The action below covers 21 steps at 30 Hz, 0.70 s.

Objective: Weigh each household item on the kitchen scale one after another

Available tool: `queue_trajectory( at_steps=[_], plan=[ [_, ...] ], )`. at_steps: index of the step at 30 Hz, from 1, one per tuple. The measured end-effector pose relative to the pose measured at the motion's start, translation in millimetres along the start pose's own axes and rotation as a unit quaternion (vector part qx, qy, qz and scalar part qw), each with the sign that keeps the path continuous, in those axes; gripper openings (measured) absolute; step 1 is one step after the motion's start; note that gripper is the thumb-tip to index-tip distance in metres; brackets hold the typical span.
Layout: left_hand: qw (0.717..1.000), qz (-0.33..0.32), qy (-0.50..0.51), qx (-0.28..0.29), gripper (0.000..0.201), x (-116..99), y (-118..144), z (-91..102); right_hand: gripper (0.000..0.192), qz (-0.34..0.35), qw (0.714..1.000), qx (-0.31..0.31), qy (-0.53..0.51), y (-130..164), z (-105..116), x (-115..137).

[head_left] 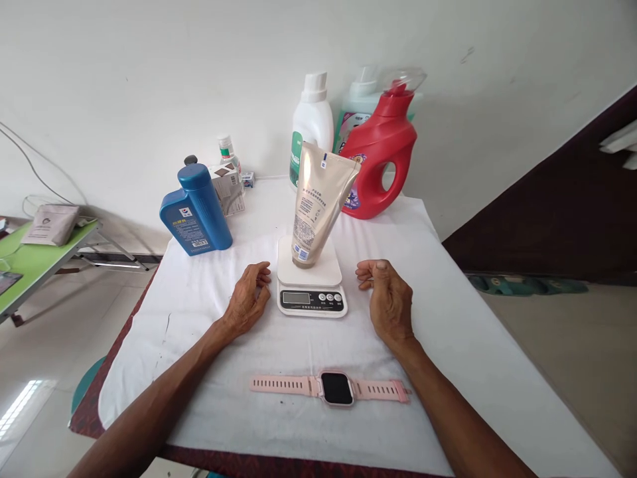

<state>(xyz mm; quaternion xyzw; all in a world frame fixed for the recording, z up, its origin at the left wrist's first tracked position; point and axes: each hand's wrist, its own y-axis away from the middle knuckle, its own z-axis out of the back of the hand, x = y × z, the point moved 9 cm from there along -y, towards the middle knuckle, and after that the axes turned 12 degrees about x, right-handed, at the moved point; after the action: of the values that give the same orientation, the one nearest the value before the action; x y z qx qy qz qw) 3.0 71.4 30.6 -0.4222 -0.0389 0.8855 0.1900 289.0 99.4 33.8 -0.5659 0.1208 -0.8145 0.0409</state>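
A white digital kitchen scale (pixel 311 279) lies in the middle of the table, and its display looks blank. On its platform stands a gold squeeze tube (pixel 321 206), cap down and leaning slightly right. My left hand (pixel 247 297) rests on the cloth just left of the scale, its fingers loosely bent and holding nothing. To the right of the scale is my right hand (pixel 388 299), empty as well, with loosely curved fingers and the thumb on top. Neither hand touches the scale or the tube. Nearer to me, a pink smartwatch (pixel 336 388) lies flat with its strap stretched out.
A blue bottle (pixel 196 211) stands at the left, before a small box (pixel 229 189) and a clear bottle (pixel 227 151). Behind the tube are a white bottle (pixel 314 113), a red detergent jug (pixel 385 146) and a green-tinted jug (pixel 365 99). A green table (pixel 30 255) stands far left.
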Motion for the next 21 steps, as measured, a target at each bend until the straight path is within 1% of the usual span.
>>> queue_trajectory(
  at_steps=[4, 6, 8, 10, 12, 13, 16, 18, 19, 20, 21],
  plan=[
    [1.000, 0.000, 0.001, -0.007, 0.048, 2.1, 3.3, -0.3, 0.064, -0.003, 1.000, 0.000, 0.001, 2.4, 5.7, -0.8],
    [1.000, 0.015, 0.019, -0.009, 0.046, 5.1, 4.5, 0.8, 0.065, -0.011, 1.000, 0.000, -0.005, 2.8, 8.5, -4.3],
    [0.997, 0.054, 0.057, -0.001, 0.040, 8.6, 3.9, 3.8, 0.068, -0.028, 0.999, -0.004, -0.022, 2.4, 11.1, -10.5],
    [0.989, 0.108, 0.093, 0.027, 0.036, 8.7, 0.4, 6.8, 0.070, -0.049, 0.997, -0.012, -0.050, 1.4, 13.2, -17.3],
    [0.983, 0.139, 0.104, 0.057, 0.043, -1.3, -8.6, 11.4, 0.071, -0.066, 0.995, -0.014, -0.076, -0.2, 14.0, -22.3],
    [0.984, 0.138, 0.096, 0.066, 0.051, -10.1, -16.1, 14.8, 0.072, -0.072, 0.994, -0.015, -0.086, -1.0, 14.2, -23.6],
    [0.994, 0.089, 0.040, 0.051, 0.078, -41.9, -47.5, 24.9, 0.076, -0.081, 0.991, -0.013, -0.102, -3.1, 14.8, -24.0],
    [0.997, 0.059, -0.002, 0.042, 0.092, -58.0, -69.9, 24.3, 0.078, -0.083, 0.991, -0.011, -0.108, -4.0, 15.5, -22.5],
    [0.998, 0.050, -0.020, 0.043, 0.093, -63.5, -79.9, 21.6, 0.078, -0.084, 0.990, -0.010, -0.110, -4.5, 15.9, -21.7],
    [0.997, 0.044, -0.036, 0.048, 0.090, -67.3, -88.4, 18.2, 0.079, -0.084, 0.990, -0.010, -0.111, -5.0, 16.3, -20.9],
    [0.996, 0.044, -0.051, 0.054, 0.083, -69.4, -95.2, 14.7, 0.079, -0.083, 0.990, -0.009, -0.113, -5.5, 16.8, -20.3]
  ],
)
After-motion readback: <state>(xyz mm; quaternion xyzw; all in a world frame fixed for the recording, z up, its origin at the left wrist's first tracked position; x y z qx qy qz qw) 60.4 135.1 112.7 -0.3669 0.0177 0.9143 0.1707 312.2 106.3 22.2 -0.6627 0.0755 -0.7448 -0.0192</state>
